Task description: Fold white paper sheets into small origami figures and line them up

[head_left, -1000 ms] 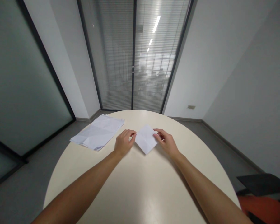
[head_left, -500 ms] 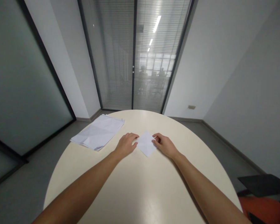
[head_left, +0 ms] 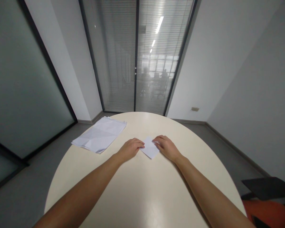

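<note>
A small white folded paper [head_left: 150, 150] lies on the table with one corner pointing toward me. At its left edge is my left hand [head_left: 132, 148], closed, its fingers together and their tips on the paper. On the opposite side my right hand [head_left: 166, 147] grips the upper right edge between thumb and fingers, which are curled. The fingers cover the paper's left and right corners. Beyond my left hand rests a stack of larger white paper sheets [head_left: 101, 133], slightly uneven and creased.
Both forearms rest over a round cream table [head_left: 142, 196]. At the lower right stands a chair with a red seat [head_left: 268, 212] and a black part above it. Glass panels with blinds [head_left: 120, 79] rise behind the table's far edge.
My left hand has moved slightly right and its thumb and fingers have closed at the paper's edge. My right fingers have shifted a little left. The folded paper's top corner sits slightly lower.
</note>
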A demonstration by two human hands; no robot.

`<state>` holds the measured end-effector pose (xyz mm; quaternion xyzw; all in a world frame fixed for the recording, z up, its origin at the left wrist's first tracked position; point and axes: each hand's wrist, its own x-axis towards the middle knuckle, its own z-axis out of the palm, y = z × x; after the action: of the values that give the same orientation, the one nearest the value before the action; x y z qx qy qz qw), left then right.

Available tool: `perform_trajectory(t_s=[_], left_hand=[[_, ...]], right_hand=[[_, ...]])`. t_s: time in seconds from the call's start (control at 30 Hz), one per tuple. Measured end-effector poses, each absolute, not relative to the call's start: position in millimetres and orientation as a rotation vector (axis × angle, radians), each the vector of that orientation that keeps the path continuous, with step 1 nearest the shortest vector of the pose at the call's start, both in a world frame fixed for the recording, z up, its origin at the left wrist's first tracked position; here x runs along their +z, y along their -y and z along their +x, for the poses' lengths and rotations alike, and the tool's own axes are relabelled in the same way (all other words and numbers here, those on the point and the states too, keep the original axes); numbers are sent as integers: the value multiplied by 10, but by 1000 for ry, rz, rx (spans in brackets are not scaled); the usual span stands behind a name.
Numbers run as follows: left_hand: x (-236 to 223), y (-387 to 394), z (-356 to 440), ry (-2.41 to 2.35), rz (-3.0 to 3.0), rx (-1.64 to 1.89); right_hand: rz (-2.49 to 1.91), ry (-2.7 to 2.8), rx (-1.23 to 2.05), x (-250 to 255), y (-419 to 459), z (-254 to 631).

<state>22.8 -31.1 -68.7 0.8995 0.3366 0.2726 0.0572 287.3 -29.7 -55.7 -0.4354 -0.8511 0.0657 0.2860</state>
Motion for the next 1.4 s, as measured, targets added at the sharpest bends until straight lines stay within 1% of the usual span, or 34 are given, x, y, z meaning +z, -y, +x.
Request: perform_trajectory(t_s=[0.13,0.5,0.83,1.23,1.4], left_hand=[[-662,339,248,-1016,2705,864],[-571,405,238,-972,2726,821],[-596,394,248,-1009,2715,787],[-545,411,285,-1201,2737,768],[-530,410,290,-1243,2731,747]], right_hand=[[-1069,2347,235,-566,293,2862],[-1107,2360,335,-467,350,2940],[-1002,2593,292,-308,434,3006],[-1145,2387,556,-354,413,3035],[-1109,2419,507,-292,412,3018]])
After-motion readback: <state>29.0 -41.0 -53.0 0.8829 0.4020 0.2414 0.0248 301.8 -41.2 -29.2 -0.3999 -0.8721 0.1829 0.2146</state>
